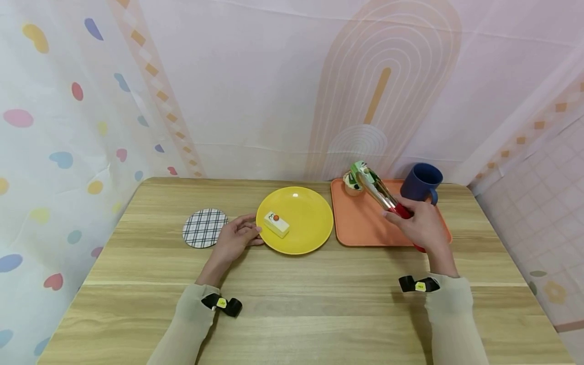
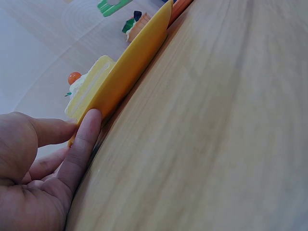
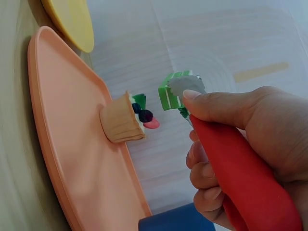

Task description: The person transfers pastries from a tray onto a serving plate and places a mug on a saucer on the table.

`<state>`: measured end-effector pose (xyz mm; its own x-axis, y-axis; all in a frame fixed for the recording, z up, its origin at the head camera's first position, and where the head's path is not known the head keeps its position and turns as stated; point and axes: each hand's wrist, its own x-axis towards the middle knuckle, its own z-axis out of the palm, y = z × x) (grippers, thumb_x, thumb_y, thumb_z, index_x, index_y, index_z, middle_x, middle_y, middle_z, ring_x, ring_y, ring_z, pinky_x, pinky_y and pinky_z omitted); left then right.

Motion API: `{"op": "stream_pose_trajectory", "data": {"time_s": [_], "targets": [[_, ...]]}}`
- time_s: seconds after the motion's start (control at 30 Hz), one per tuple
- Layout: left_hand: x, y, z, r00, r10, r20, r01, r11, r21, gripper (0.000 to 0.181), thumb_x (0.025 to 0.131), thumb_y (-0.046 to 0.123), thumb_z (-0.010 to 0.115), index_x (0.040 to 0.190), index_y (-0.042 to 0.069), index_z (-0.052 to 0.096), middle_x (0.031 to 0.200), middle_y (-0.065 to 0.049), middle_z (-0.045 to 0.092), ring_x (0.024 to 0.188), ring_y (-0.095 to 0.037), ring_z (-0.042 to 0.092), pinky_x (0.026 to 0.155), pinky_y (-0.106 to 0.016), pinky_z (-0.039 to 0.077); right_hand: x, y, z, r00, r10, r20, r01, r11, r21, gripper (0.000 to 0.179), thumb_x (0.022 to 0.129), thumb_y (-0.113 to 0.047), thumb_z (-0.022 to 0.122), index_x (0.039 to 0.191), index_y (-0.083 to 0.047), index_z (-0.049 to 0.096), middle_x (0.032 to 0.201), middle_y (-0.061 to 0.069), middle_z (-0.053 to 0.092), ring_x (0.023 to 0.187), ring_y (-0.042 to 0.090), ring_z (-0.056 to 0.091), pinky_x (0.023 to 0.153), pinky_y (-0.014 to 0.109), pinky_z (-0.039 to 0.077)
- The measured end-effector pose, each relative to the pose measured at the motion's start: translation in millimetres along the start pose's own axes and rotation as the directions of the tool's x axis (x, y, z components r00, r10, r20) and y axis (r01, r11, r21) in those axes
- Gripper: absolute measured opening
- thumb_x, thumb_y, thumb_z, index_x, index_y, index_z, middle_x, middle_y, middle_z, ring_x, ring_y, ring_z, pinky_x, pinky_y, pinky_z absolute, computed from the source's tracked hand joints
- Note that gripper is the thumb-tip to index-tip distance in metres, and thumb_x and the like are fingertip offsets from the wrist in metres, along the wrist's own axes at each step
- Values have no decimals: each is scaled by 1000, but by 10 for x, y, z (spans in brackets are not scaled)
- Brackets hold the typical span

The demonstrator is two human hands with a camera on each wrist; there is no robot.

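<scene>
My left hand point(image 1: 235, 238) pinches the left rim of a yellow plate point(image 1: 310, 218), with fingers on both sides of the edge in the left wrist view. On that plate lies a toy slice of yellow cake point(image 1: 277, 224) topped with white cream and an orange ball. Over the orange tray point(image 1: 360, 228), my right hand point(image 1: 422, 223) grips red-handled metal tongs point(image 1: 401, 209). A green-and-white toy cake piece point(image 3: 171, 94) is held at the tongs' tips, above the surface. Close to it, a toy cupcake point(image 3: 120, 118) with dark berries stands on the tray.
At the tray's back right corner stands a dark blue mug point(image 1: 420, 181). A round checked coaster point(image 1: 205, 228) lies left of the plate on the wooden table point(image 1: 319, 304). Behind the table hangs a patterned cloth point(image 1: 255, 101).
</scene>
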<state>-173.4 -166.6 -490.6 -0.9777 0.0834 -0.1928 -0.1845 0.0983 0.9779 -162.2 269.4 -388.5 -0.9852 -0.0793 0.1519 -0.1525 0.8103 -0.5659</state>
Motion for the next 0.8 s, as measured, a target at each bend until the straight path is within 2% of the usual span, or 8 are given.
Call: {"op": "stream_pose_trajectory", "data": {"time_s": [0.3, 0.53, 0.8], "targets": [[-3, 3, 2, 1000, -2, 0, 2, 1000, -3, 49, 102, 5, 61, 149, 1, 47, 112, -14, 61, 86, -10, 72, 82, -29, 68, 13, -51, 53, 1000, -24, -13, 24, 1000, 12, 48, 93, -32, 77, 133, -8, 68, 96, 17, 72, 75, 24, 58, 60, 27, 47], [-8, 15, 0, 1000, -7, 2, 7, 1000, 1, 50, 102, 6, 61, 150, 2, 47, 113, -15, 61, 86, -11, 72, 83, -29, 68, 26, -100, 113, 998, -59, -18, 59, 998, 37, 47, 92, -30, 78, 133, -8, 69, 103, 19, 74, 79, 26, 63, 63, 28, 51], [-14, 19, 10, 1000, -11, -2, 11, 1000, 1, 49, 103, 8, 62, 150, 3, 48, 114, -15, 61, 87, -12, 73, 83, -29, 68, 31, -174, 213, 998, -63, 30, 61, 996, 71, 50, 94, -30, 77, 138, -8, 66, 108, 19, 74, 75, 22, 61, 60, 25, 50]]}}
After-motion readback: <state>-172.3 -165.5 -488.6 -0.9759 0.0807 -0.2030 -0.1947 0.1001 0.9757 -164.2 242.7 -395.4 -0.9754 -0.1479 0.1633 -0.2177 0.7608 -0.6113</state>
